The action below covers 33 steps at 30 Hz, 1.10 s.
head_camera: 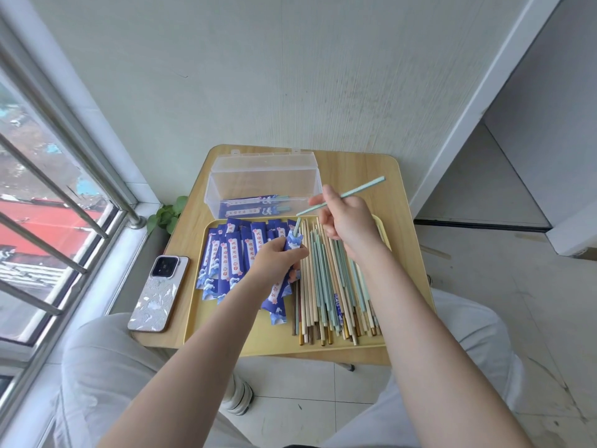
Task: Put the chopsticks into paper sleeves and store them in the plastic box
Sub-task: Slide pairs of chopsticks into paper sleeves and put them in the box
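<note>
Left hand [274, 258] grips blue wave-printed sleeve [292, 245]; right hand [347, 218] pinches mint chopstick [361, 189].

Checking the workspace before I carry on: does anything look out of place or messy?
Little stands out. A phone lies by the tray, overhanging the table's near edge, where it could slip off.

dark blue wave-patterned sleeves [232, 253], pale green and tan chopsticks [326, 279], a yellow tray [193, 305], a clear box [263, 182].

Left hand [274, 257] grips a blue sleeve [292, 245]; right hand [347, 218] holds 1 green chopstick [361, 188].
</note>
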{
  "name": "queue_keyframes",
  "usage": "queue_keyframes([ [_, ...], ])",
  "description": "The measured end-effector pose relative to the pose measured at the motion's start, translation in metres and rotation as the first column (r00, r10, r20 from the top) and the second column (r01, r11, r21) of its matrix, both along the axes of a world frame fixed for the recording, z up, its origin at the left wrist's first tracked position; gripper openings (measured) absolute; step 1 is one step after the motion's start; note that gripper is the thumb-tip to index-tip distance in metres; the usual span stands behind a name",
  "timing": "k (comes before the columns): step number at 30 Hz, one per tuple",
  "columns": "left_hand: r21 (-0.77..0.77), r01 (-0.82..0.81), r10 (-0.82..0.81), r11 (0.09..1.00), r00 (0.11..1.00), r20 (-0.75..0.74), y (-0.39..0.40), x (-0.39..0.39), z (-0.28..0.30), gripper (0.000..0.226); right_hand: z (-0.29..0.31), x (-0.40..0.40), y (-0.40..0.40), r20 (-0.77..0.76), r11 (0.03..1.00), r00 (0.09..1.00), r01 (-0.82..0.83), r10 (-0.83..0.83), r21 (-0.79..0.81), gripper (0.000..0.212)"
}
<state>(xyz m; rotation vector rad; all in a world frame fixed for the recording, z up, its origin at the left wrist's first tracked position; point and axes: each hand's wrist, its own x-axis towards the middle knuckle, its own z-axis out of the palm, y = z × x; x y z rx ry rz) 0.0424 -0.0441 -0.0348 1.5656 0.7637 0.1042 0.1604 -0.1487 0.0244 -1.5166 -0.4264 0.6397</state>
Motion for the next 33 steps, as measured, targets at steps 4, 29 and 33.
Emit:
queue_keyframes([
  [4, 0.063, 0.035, -0.035, 0.997, 0.999, 0.000, 0.000, 0.000, 0.003, 0.021, 0.005, 0.001, 0.005, 0.087, 0.997, 0.996, 0.007, -0.001, -0.075, 0.052],
  [29, 0.300, 0.068, -0.052, 0.951, 0.997, -0.062, 0.015, 0.010, 0.033, 0.025, 0.009, 0.006, 0.029, 0.390, 0.962, 0.909, 0.226, -0.150, -0.155, 0.057],
  [33, 0.435, 0.072, -0.034, 0.897, 0.995, -0.093, 0.032, 0.023, 0.051, 0.040, 0.011, 0.002, 0.043, 0.429, 0.957, 0.903, 0.150, -0.030, -0.247, 0.033],
])
